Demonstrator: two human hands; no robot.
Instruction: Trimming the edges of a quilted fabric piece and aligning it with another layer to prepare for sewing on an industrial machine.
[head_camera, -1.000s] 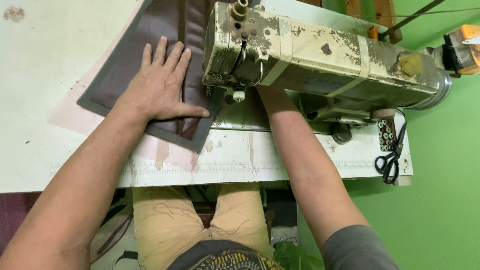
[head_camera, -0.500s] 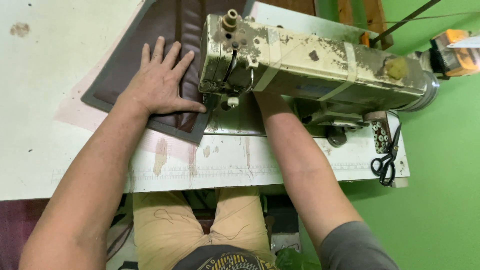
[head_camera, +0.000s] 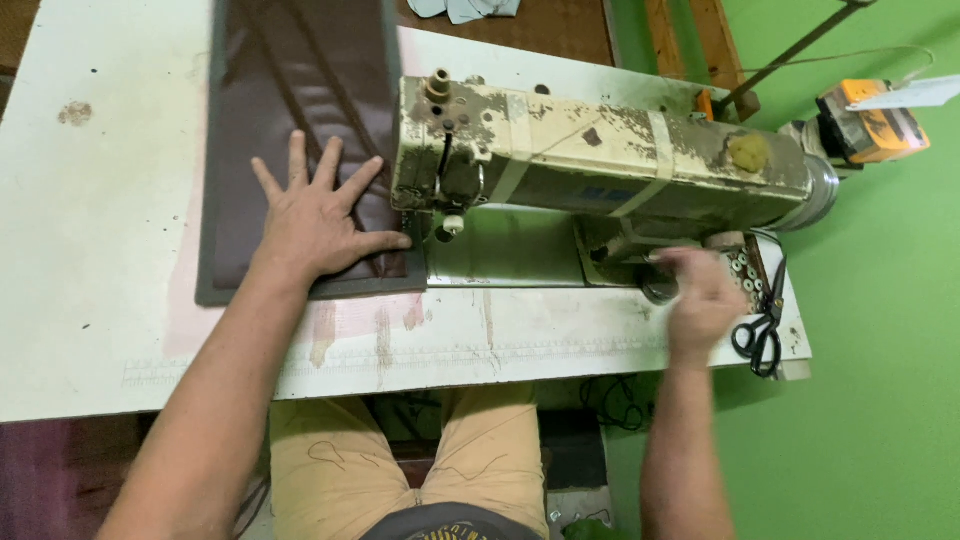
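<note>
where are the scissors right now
In the head view, the black scissors lie at the table's right edge, just right of the right hand.

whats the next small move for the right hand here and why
Probably bring the right hand back to the dark brown panel. Only the left hand lies flat on it beside the sewing machine head, while the right, blurred, is off near the machine's base and the scissors.

1 sewing machine (head_camera: 600, 165), 1 brown panel (head_camera: 300, 120), 1 scissors (head_camera: 762, 330), 2 hands.
</note>
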